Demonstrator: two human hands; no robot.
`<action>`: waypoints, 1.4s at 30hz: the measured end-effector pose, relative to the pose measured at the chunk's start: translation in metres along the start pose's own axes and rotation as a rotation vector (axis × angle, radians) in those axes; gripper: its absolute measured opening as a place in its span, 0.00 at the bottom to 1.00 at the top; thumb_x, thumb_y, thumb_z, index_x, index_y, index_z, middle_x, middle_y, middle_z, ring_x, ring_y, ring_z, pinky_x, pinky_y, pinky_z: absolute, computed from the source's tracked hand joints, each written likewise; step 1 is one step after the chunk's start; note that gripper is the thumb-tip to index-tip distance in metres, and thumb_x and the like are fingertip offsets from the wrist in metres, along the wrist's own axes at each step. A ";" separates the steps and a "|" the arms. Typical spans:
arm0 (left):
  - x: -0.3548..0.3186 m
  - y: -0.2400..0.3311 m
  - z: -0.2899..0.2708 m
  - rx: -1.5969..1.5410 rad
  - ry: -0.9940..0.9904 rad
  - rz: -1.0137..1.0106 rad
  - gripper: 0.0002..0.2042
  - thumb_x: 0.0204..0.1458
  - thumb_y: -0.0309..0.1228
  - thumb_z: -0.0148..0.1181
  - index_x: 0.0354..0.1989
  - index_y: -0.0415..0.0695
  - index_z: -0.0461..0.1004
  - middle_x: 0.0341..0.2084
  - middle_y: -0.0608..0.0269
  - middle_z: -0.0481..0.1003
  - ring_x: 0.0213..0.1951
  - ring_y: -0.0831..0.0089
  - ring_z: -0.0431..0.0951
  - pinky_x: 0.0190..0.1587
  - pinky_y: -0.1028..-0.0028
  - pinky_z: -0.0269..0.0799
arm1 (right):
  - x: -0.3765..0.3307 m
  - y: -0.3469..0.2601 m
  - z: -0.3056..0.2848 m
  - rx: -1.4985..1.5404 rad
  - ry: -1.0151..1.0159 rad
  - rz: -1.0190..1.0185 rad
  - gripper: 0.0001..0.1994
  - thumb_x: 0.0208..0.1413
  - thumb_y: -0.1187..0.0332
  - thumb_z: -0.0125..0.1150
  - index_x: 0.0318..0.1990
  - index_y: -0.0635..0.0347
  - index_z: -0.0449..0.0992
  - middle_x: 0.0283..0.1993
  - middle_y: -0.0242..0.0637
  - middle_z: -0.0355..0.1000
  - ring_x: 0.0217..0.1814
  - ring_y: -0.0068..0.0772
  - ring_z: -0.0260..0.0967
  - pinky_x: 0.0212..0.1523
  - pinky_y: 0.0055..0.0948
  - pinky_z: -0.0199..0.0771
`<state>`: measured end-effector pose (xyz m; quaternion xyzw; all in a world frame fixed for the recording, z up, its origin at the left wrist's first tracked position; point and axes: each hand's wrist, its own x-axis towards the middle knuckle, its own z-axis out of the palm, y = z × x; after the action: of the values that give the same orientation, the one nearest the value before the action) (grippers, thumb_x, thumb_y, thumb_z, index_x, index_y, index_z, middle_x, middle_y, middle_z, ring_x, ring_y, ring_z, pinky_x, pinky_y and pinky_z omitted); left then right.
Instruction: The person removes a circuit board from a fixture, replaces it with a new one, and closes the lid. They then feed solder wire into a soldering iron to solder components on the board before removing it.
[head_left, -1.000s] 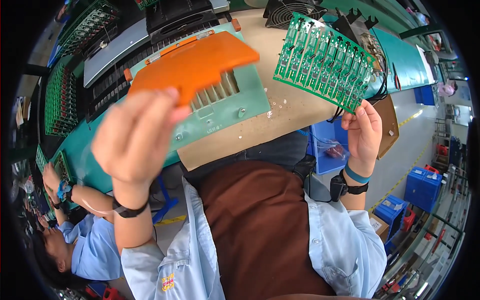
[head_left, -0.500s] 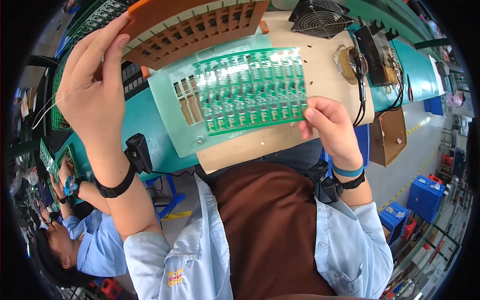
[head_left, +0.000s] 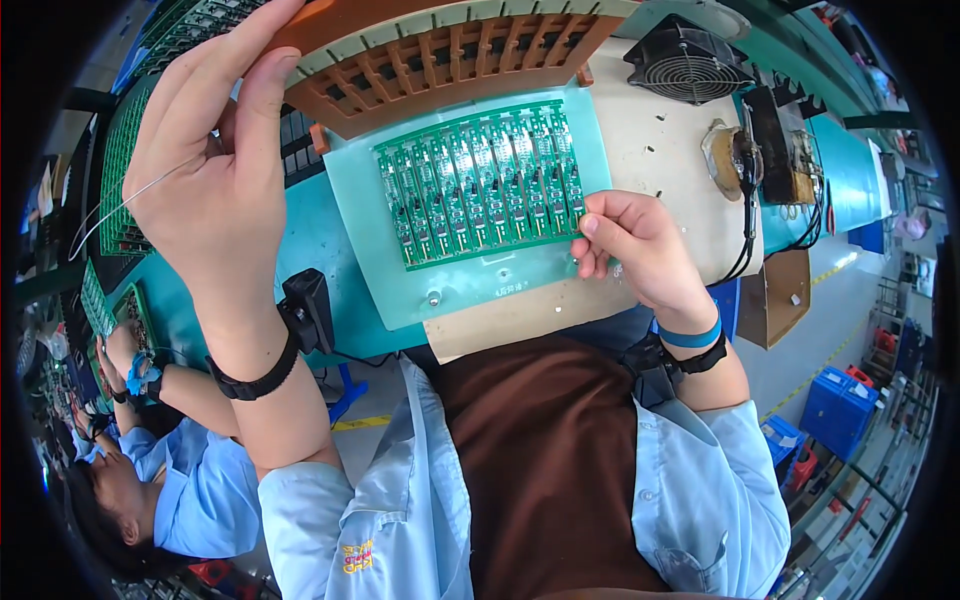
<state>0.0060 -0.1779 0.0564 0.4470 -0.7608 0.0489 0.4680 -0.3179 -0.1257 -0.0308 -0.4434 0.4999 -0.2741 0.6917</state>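
A green circuit board panel (head_left: pixel 480 190), made of several narrow strips side by side, lies over a pale green fixture plate (head_left: pixel 372 293). My right hand (head_left: pixel 645 245) pinches the panel's right edge between thumb and fingers. At the upper left, my left hand (head_left: pixel 215 190) grips the end of an orange-brown slotted fixture lid (head_left: pixel 345 112), which is tilted up behind the panel. A thin pale wire (head_left: pixel 112 212) runs out to the left from my left palm; how it is held there is hidden.
Brown paper (head_left: pixel 640 130) covers the bench on the right, with a black fan (head_left: pixel 690 70) and black-cabled equipment (head_left: pixel 790 165) beyond. Upright circuit boards (head_left: pixel 122 190) stand at the left. A co-worker in a blue shirt (head_left: pixel 205 495) sits on that side. A cardboard box (head_left: pixel 785 295) is at the right.
The panel has moved left over the plate and now covers the cutouts that showed at its left. My right hand has moved left with it. My left hand still holds the lid up.
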 end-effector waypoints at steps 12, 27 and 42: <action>-0.001 -0.005 0.007 -0.085 0.115 0.210 0.14 0.63 0.19 0.63 0.56 0.37 0.83 0.48 0.57 0.84 0.45 0.76 0.84 0.48 0.80 0.80 | 0.000 0.000 0.005 -0.052 0.057 0.020 0.08 0.72 0.68 0.57 0.46 0.64 0.77 0.34 0.30 0.79 0.29 0.18 0.76 0.29 0.18 0.72; 0.004 0.021 -0.004 0.324 -0.100 0.019 0.13 0.63 0.17 0.62 0.54 0.34 0.82 0.49 0.54 0.84 0.45 0.76 0.85 0.46 0.81 0.82 | 0.002 0.011 0.014 -0.570 0.300 -0.195 0.09 0.68 0.72 0.61 0.35 0.66 0.75 0.25 0.27 0.72 0.24 0.13 0.67 0.25 0.20 0.68; 0.002 0.020 -0.003 0.124 0.023 0.114 0.12 0.63 0.17 0.63 0.54 0.35 0.83 0.49 0.55 0.85 0.43 0.79 0.85 0.44 0.82 0.81 | 0.003 0.012 0.016 -0.619 0.342 -0.167 0.10 0.69 0.70 0.61 0.35 0.67 0.75 0.23 0.30 0.73 0.23 0.16 0.70 0.24 0.21 0.69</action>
<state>-0.0070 -0.1654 0.0668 0.4305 -0.7749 0.1276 0.4448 -0.3029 -0.1169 -0.0409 -0.6187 0.6298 -0.2356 0.4062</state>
